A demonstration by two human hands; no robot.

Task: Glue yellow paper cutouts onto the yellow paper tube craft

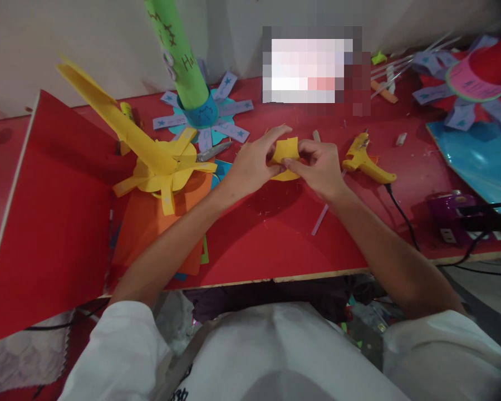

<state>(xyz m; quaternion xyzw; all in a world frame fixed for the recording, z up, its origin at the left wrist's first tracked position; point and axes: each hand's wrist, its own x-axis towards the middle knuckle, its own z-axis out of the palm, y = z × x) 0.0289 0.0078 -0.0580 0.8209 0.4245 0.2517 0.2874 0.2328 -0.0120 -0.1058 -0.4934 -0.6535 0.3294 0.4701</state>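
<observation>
Between my two hands, over the middle of the red table, is a small curved piece of yellow paper (286,151). My left hand (256,159) is closed on its left side, with thumb and fingers pinching it. On its right side my right hand (319,166) pinches the same piece, thumb at the lower edge. A rounded yellow paper edge (286,176) shows just below; whether it is part of the held piece I cannot tell. To the right of my right hand lies a yellow hot glue gun (367,160), and a thin glue stick (319,220) lies below that hand.
Left stands a yellow paper model (154,161) on orange sheets (158,228), beside an upright red board (54,211). Behind are a green paper tube (179,61) on a blue base and scissors (215,151). Rightward are a purple power box (451,217) with cords and blue sheets (480,161).
</observation>
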